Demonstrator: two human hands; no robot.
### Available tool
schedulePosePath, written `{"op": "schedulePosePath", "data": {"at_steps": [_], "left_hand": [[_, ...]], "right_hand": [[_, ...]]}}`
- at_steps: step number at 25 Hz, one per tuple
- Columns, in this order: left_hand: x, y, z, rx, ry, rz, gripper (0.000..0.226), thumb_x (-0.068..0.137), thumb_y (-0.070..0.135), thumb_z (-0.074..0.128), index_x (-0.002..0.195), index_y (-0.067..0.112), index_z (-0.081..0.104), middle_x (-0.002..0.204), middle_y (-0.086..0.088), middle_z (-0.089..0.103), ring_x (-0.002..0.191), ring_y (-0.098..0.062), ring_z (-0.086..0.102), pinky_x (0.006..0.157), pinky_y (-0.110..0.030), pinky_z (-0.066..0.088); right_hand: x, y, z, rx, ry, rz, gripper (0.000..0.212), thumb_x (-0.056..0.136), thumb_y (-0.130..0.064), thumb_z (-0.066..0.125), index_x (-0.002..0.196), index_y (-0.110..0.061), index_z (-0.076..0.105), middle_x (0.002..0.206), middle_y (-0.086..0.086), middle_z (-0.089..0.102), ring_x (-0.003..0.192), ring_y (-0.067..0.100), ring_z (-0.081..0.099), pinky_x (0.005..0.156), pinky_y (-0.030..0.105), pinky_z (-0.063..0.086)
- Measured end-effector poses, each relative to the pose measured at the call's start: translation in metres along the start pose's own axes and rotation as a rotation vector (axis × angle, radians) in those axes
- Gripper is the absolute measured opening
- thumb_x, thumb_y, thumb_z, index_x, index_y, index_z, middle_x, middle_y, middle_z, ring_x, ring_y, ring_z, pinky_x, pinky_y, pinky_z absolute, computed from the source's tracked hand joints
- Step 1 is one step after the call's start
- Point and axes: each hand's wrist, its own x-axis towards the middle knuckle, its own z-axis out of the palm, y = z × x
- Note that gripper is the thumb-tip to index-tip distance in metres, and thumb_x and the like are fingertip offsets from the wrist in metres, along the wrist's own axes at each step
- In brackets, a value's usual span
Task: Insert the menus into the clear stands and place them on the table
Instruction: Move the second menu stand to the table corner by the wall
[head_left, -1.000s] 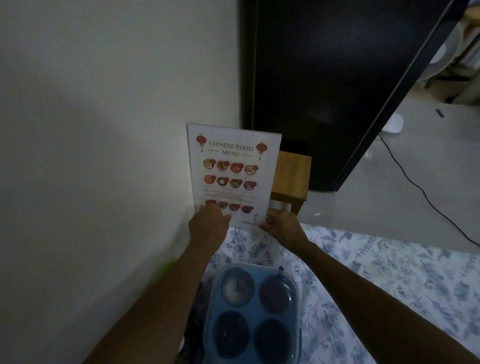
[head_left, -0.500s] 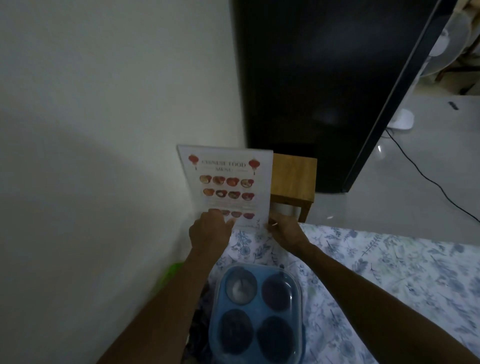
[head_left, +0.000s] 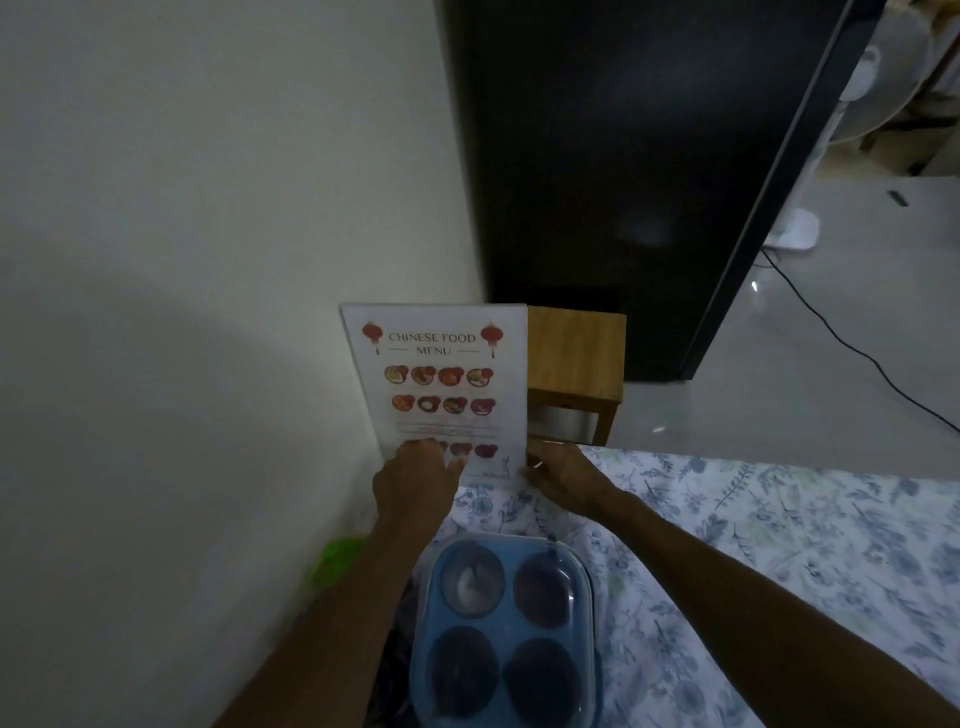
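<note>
A white "Chinese Food Menu" sheet in a clear stand (head_left: 441, 384) is upright at the far left corner of the table with a floral cloth (head_left: 779, 545), close to the wall. My left hand (head_left: 415, 483) grips the stand's lower left part, fingers over the bottom row of food pictures. My right hand (head_left: 563, 475) holds the lower right corner and base. The stand's foot is hidden behind my hands.
A blue four-compartment lidded container (head_left: 501, 631) sits on the table just in front of me between my forearms. A small wooden stool (head_left: 574, 358) stands behind the table, before a black cabinet (head_left: 623, 182). A green object (head_left: 337, 561) lies by the wall. A white fan base (head_left: 795, 231) and black cable are on the floor.
The menu stand has been lowered toward the table's far corner and now appears lower in view. Both hands stay on its bottom edge.
</note>
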Motion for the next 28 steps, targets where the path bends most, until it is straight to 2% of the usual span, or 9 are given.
{"op": "schedulePosePath", "data": {"at_steps": [8, 17, 19, 23, 25, 28], "left_hand": [[-0.002, 0.005, 0.009, -0.084, -0.005, -0.009, 0.042, 0.092, 0.051, 0.058, 0.108, 0.014, 0.067, 0.107, -0.007, 0.07, 0.097, -0.026, 0.068, 0.081, -0.038, 0.053], [-0.002, 0.007, 0.008, -0.024, 0.025, 0.031, 0.043, 0.091, 0.055, 0.055, 0.107, 0.017, 0.069, 0.106, -0.002, 0.071, 0.095, -0.02, 0.068, 0.079, -0.034, 0.052], [-0.003, 0.008, 0.008, -0.022, 0.026, 0.029, 0.044, 0.091, 0.056, 0.054, 0.107, 0.017, 0.068, 0.106, -0.002, 0.071, 0.094, -0.021, 0.068, 0.079, -0.035, 0.053], [-0.012, 0.014, -0.003, -0.014, 0.038, 0.041, 0.046, 0.09, 0.059, 0.052, 0.105, 0.018, 0.068, 0.104, -0.003, 0.071, 0.091, -0.02, 0.068, 0.078, -0.036, 0.056], [-0.023, 0.021, -0.014, -0.017, 0.058, 0.071, 0.046, 0.091, 0.059, 0.052, 0.104, 0.018, 0.067, 0.102, -0.002, 0.072, 0.089, -0.02, 0.068, 0.077, -0.034, 0.055], [-0.048, 0.043, -0.041, 0.039, 0.088, 0.119, 0.045, 0.092, 0.058, 0.05, 0.104, 0.017, 0.065, 0.1, -0.004, 0.071, 0.089, -0.022, 0.068, 0.081, -0.036, 0.056]], "right_hand": [[0.001, 0.004, 0.004, 0.007, -0.049, 0.01, 0.036, 0.095, -0.019, 0.057, 0.131, -0.02, 0.056, 0.131, 0.003, 0.063, 0.12, 0.021, 0.06, 0.095, 0.029, 0.05], [0.007, 0.006, -0.001, -0.047, -0.01, 0.049, 0.014, 0.089, -0.023, 0.068, 0.099, -0.013, 0.071, 0.12, 0.005, 0.07, 0.104, 0.018, 0.067, 0.072, 0.008, 0.044], [0.003, 0.004, -0.004, -0.047, -0.013, 0.044, 0.013, 0.088, -0.024, 0.068, 0.097, -0.014, 0.071, 0.118, 0.004, 0.07, 0.103, 0.017, 0.067, 0.075, 0.011, 0.046], [-0.019, -0.002, -0.024, -0.042, 0.032, 0.054, 0.007, 0.086, -0.027, 0.07, 0.09, -0.021, 0.072, 0.101, -0.001, 0.073, 0.086, 0.01, 0.067, 0.082, 0.031, 0.059], [-0.039, -0.006, -0.042, -0.076, 0.052, 0.028, 0.008, 0.088, -0.028, 0.068, 0.086, -0.021, 0.071, 0.091, -0.002, 0.072, 0.08, 0.008, 0.066, 0.079, 0.03, 0.058], [-0.077, -0.015, -0.08, -0.135, 0.082, -0.021, 0.012, 0.09, -0.028, 0.065, 0.085, -0.019, 0.071, 0.085, -0.008, 0.068, 0.074, 0.001, 0.061, 0.075, 0.021, 0.051]]}}
